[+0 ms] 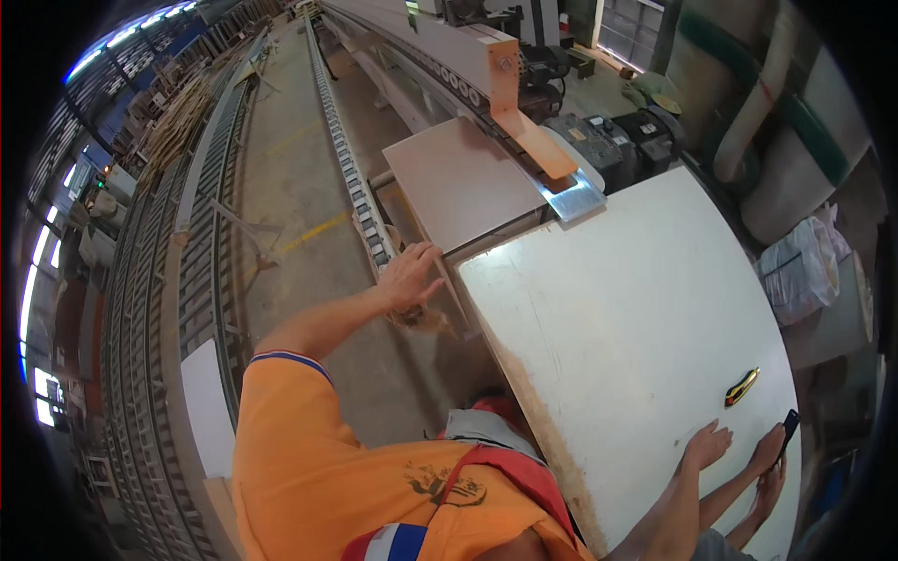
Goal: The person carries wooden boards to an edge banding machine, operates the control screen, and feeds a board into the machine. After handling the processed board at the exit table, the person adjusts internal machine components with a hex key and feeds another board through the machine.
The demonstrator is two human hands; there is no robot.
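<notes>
Fingers of left hand (707, 445) spread flat on white panel (636, 309); right hand (771, 453) around dark phone (789, 428).

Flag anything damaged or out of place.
The large white board has a rough, brown left edge, unlike its clean face. A small yellow and black knife-like tool lies loose on it by the left hand; the right hand holds a dark phone.

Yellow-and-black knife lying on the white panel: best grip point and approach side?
Pinch the yellow-and-black knife across its narrow mid-body, fingers on the two long sides. It lies flat on the white panel, long axis diagonal, so come from above. The left hand, open on the panel just below it, looks best placed; the right hand holds a dark slim object.
</notes>
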